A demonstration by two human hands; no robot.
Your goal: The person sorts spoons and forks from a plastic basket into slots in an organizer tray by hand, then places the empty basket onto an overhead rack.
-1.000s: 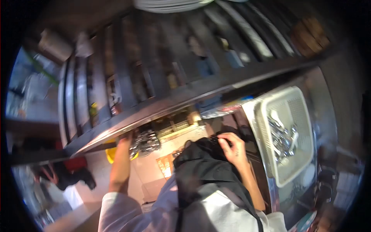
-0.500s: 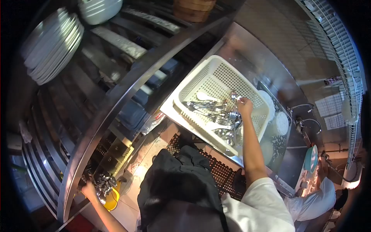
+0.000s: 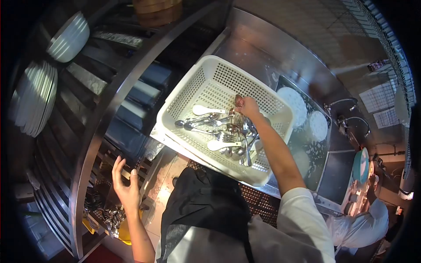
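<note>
A cream plastic basket [image 3: 177, 94] with perforated walls stands at the edge of the steel sink. Metal forks and spoons [image 3: 219, 127] lie loose inside it, along with white soup spoons [image 3: 208, 110]. Over this cutlery, my right hand [image 3: 250, 107] is closed on a metal spoon [image 3: 239, 100]; its bowl sticks out past the fingers and its handle is hidden. My left hand [image 3: 127, 188] is empty, fingers apart, beside the slatted rack. Below that hand, more cutlery [image 3: 112, 218] sits in a low holder beside a yellow container [image 3: 125, 230].
White plates [image 3: 293, 105] lie in the water-filled sink [image 3: 313, 166], near two taps [image 3: 346, 122]. On the metal rack [image 3: 94, 153] are stacked plates [image 3: 37, 98], white bowls [image 3: 70, 38] and a wooden steamer [image 3: 158, 11]. Another person [image 3: 362, 225] works at the far right.
My left hand has come up from the low cutlery holder and its fingers have spread. My right hand appears further left over the basket, partly because the view has shifted.
</note>
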